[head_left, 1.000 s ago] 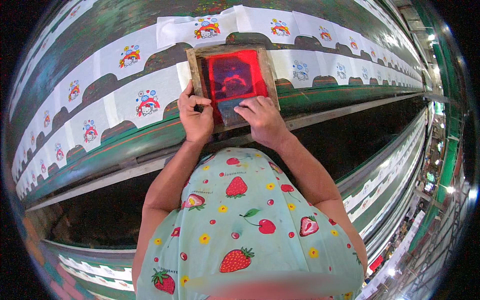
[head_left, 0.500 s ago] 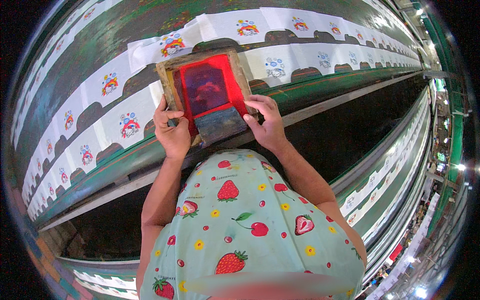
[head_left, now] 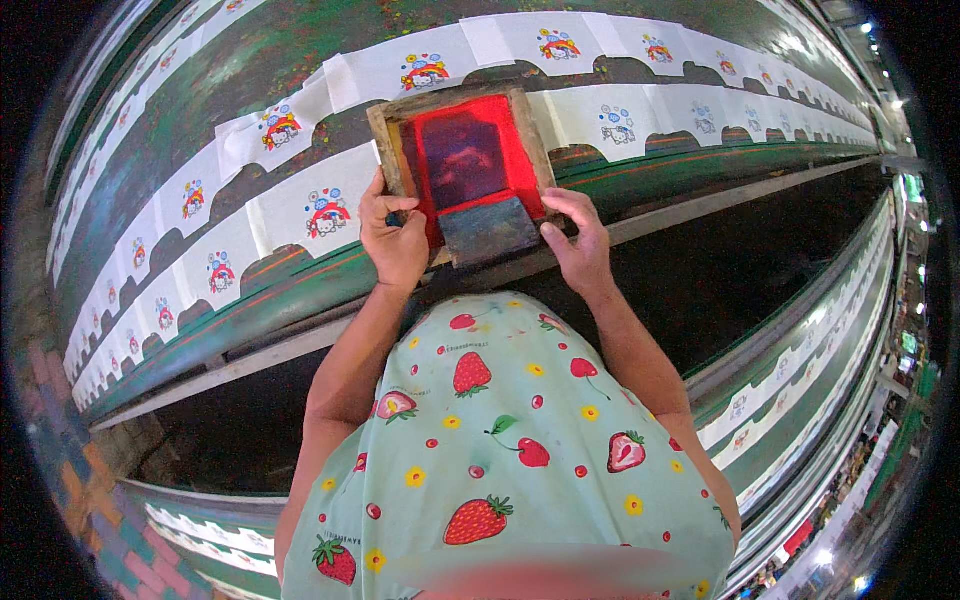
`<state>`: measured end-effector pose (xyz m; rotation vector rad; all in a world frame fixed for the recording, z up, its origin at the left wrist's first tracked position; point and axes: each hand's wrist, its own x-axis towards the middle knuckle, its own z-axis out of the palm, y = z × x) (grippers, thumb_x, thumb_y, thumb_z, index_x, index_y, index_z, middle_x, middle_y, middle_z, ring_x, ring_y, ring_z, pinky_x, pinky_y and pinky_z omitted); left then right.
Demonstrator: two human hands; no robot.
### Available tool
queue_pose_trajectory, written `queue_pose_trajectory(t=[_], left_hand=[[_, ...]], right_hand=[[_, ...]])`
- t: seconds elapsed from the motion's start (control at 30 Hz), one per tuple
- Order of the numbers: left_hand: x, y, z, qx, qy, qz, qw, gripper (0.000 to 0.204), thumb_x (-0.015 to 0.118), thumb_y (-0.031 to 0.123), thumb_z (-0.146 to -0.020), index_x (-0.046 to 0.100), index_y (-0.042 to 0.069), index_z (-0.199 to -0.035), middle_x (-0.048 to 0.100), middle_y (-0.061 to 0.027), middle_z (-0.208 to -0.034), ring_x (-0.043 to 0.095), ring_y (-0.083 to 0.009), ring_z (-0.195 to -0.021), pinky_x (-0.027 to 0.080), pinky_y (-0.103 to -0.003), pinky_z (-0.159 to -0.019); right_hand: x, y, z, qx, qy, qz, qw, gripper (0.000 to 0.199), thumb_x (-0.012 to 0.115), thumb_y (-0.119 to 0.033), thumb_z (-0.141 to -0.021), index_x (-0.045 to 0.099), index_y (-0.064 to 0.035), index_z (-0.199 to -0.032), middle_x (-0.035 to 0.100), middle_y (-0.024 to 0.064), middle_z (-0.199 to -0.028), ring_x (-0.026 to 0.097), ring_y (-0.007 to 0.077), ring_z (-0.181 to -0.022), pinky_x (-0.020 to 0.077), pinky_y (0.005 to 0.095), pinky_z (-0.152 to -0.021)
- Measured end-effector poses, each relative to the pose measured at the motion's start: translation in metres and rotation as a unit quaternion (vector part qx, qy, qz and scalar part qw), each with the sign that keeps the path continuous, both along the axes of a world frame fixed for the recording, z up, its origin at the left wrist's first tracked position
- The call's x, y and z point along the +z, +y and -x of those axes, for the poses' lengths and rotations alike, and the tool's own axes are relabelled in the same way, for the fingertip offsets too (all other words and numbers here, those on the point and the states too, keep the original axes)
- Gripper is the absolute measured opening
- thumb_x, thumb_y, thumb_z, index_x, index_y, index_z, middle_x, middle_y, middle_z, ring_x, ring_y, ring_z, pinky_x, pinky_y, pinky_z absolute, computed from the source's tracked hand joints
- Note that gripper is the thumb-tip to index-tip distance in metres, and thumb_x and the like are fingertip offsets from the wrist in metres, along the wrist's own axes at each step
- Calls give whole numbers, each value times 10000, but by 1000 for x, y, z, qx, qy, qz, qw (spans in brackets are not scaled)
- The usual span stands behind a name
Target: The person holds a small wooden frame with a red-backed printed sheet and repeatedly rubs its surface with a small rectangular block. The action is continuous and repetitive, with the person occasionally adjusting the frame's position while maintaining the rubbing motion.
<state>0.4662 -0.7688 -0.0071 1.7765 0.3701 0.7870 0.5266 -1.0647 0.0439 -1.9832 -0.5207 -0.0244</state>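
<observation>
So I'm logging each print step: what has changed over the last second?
The wooden screen frame has slid left along the row of white fabric pieces, from one piece to the next. Both hands went with it: the left hand still grips its left edge, the right hand its right. The dark squeegee stays at the frame's near end.

The printing screen [head_left: 462, 160] has a worn brown wooden frame around a bright red mesh with a dark purplish patch in its middle, and a grey-blue squeegee [head_left: 488, 228] lies at its near edge. The white cloth pieces [head_left: 310, 205] on the dark green table [head_left: 300, 290] each carry a small cartoon print in red, blue and yellow. The shirt [head_left: 500, 440] is pale mint green, patterned with red strawberries, cherries and little yellow flowers.
</observation>
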Motion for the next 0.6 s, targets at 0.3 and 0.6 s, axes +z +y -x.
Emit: queue_pose_trajectory(t=[0.3,0.6], left_hand=[[-13,-20,-10,-3,39,57,998,256,713,-189,-836,729,23,-980,584,-279,-1690,637,-273,-1464,470,-383,-1223],[-13,-23,-12,-13,17,119,993,232,737,-147,-806,722,51,-926,596,-273,-1684,634,-278,-1485,461,-367,-1216]], right_hand=[[-5,-35,-20,43,-4,-38,998,453,838,-45,-922,757,-77,-1366,727,170,-1457,638,361,-1415,463,498,-1238],[10,-26,-21,70,-144,68,985,438,886,-86,-877,766,-102,-1298,710,141,-1414,647,394,-1386,494,539,-1196]])
